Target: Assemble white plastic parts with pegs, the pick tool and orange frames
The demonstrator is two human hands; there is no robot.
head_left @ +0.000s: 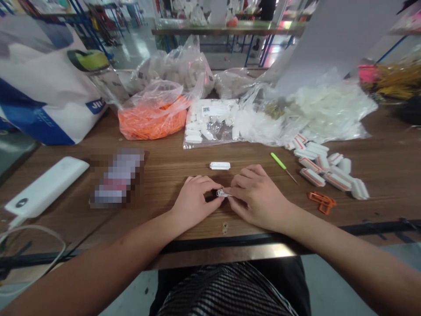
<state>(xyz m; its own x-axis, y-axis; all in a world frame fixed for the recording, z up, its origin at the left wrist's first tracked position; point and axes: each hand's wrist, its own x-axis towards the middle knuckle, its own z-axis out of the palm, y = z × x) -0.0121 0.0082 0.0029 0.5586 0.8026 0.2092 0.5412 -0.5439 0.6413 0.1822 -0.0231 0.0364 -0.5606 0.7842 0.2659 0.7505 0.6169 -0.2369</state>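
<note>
My left hand (194, 199) and my right hand (258, 197) meet near the front edge of the wooden table (164, 166). Both pinch a small white plastic part (222, 193) between their fingertips. Just beyond the hands lies another white plastic piece (220, 166) on its own. A thin green-handled tool (282, 165) rests to the right of it.
Several finished white pieces with orange trim (324, 169) pile at the right, beside orange clips (322, 202). Behind lie a bag of orange parts (154, 116), a bag of white parts (210, 125) and clear bags (315, 109). A white power bank (46, 186) lies left.
</note>
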